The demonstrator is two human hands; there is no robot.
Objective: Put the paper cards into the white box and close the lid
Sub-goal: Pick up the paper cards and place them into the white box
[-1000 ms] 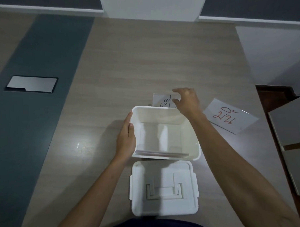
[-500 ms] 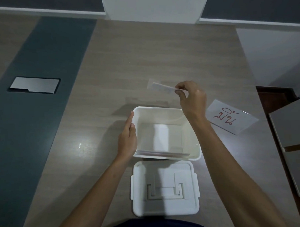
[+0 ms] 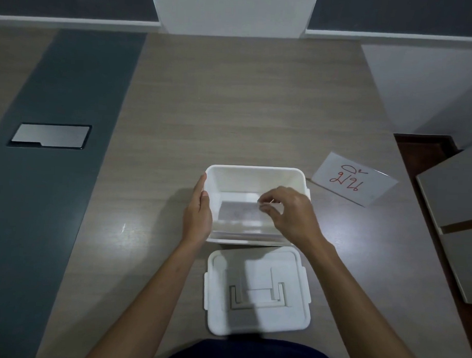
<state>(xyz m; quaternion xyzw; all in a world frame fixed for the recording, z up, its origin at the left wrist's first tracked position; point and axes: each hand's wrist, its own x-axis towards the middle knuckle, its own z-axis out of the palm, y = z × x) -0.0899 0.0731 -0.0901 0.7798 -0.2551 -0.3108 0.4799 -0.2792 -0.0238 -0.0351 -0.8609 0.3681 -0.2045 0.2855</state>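
The white box stands open on the wooden counter, its lid lying flat just in front of it. The right hand reaches over the box's right side, fingers pinching a paper card held inside the box. The left hand lies flat and open against the box's left wall. Another card with red writing lies on the counter, right of the box.
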